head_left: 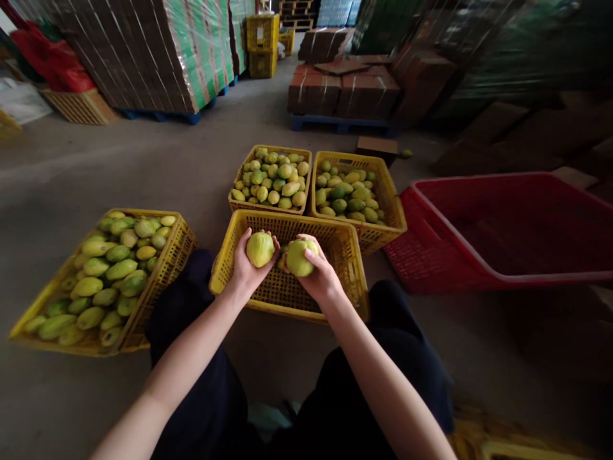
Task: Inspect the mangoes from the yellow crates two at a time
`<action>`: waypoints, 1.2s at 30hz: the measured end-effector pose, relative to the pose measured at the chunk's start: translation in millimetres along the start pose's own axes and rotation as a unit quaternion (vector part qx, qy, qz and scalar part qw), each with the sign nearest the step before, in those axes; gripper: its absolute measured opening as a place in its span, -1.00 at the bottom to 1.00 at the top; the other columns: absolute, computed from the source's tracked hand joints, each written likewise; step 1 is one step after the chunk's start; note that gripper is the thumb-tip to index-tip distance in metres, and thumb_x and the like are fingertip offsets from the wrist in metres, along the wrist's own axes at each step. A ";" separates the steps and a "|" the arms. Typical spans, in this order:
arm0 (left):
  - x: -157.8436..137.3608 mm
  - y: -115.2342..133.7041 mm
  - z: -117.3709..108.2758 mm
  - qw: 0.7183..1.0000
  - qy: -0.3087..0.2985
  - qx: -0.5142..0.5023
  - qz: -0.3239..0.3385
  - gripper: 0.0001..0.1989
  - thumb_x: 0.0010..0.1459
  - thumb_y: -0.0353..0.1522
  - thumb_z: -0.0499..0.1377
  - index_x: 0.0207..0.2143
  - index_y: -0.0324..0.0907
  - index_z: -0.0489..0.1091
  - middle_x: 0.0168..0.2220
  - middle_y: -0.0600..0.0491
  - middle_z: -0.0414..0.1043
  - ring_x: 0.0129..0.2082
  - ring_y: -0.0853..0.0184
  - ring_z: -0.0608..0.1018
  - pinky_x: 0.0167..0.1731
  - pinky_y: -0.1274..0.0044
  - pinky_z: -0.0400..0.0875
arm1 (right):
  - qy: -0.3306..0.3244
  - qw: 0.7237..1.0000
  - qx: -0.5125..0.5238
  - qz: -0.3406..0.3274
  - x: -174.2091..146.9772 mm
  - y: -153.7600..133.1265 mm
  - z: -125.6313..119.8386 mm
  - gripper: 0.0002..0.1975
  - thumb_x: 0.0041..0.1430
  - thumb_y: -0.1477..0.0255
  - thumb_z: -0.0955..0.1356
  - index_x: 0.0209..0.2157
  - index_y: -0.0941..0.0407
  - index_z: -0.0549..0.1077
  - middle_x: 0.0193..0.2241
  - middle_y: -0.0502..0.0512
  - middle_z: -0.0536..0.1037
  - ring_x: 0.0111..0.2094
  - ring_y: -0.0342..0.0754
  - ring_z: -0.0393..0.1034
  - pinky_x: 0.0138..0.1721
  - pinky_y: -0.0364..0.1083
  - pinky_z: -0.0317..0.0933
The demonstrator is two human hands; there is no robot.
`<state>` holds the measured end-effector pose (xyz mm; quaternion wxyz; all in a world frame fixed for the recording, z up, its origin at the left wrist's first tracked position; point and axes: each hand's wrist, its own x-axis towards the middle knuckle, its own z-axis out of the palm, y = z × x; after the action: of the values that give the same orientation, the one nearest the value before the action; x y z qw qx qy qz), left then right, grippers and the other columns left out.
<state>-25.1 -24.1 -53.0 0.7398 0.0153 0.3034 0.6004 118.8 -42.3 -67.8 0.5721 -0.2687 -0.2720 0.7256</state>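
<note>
My left hand cups a yellow-green fruit from below, its fingers curled around the sides. Beside it, my right hand grips another rounded, greener fruit, thumb across its side. The two fruits are held close together but apart, over a yellow slatted crate between my knees. A little more fruit shows behind my right fingers, mostly hidden. Right behind this crate stand two more yellow crates, the left one full of small yellow-green fruits and the right one holding longer, greener fruits.
At my left a yellow crate is heaped with oblong fruits. A large red plastic bin stands at the right. Farther back are wrapped stacks on blue pallets, strapped cardboard bundles and stacked yellow crates.
</note>
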 end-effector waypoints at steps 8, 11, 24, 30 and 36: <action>-3.9 -2.2 6.3 1.000 -0.013 -0.013 0.009 -0.85 0.09 -0.32 0.19 -0.51 -0.17 0.42 -0.48 0.10 0.48 -0.36 0.41 0.55 -0.14 0.54 0.47 | -0.075 0.996 -0.019 0.038 -0.5 5.4 5.6 -0.64 0.04 0.11 0.34 -0.31 0.12 0.50 -0.47 0.07 0.54 -0.62 -0.09 0.37 -0.74 -0.15 0.18; -1.5 -1.9 7.0 0.999 -0.018 -0.022 0.017 -0.88 0.08 -0.35 0.18 -0.50 -0.16 0.43 -0.44 0.09 0.50 -0.30 0.39 0.57 -0.10 0.52 0.46 | -0.078 0.995 0.005 0.057 -0.7 -1.5 5.7 -0.62 0.02 0.15 0.30 -0.23 0.12 0.49 -0.37 0.13 0.59 -0.51 -0.01 0.46 -0.72 -0.13 0.26; 2.9 -14.7 12.0 0.989 0.019 -0.143 -0.023 -0.73 0.20 -0.38 0.03 -0.37 -0.24 0.52 -0.33 -0.01 0.60 -0.18 0.26 0.61 -0.03 0.40 0.45 | 0.160 0.964 0.212 -0.021 16.5 -5.1 -18.5 -0.84 0.08 0.37 0.35 -0.28 0.09 0.50 -0.31 0.03 0.67 -0.23 -0.01 0.58 -0.22 -0.02 0.49; 5.9 -24.7 8.1 0.990 0.007 -0.137 -0.031 -0.74 0.16 -0.38 0.05 -0.32 -0.25 0.54 -0.28 -0.04 0.60 -0.13 0.20 0.60 0.04 0.34 0.41 | 0.192 0.946 0.262 -0.010 13.0 -2.6 -2.6 -0.93 0.10 0.40 0.36 -0.44 0.08 0.48 -0.38 -0.01 0.66 -0.26 -0.03 0.57 -0.13 0.01 0.45; 1.5 -34.5 8.6 0.990 0.027 -0.138 -0.026 -0.72 0.15 -0.42 0.05 -0.30 -0.29 0.56 -0.36 -0.07 0.59 -0.26 0.24 0.62 0.05 0.36 0.41 | 0.211 0.936 0.282 0.019 10.6 14.5 6.0 -0.88 0.11 0.41 0.35 -0.47 0.10 0.49 -0.42 -0.02 0.64 -0.34 -0.11 0.55 -0.07 -0.07 0.40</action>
<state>9.4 -29.5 -60.0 0.7419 -0.1112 0.2377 0.6170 102.6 -35.3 -74.6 0.6550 -0.2485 0.0756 0.7096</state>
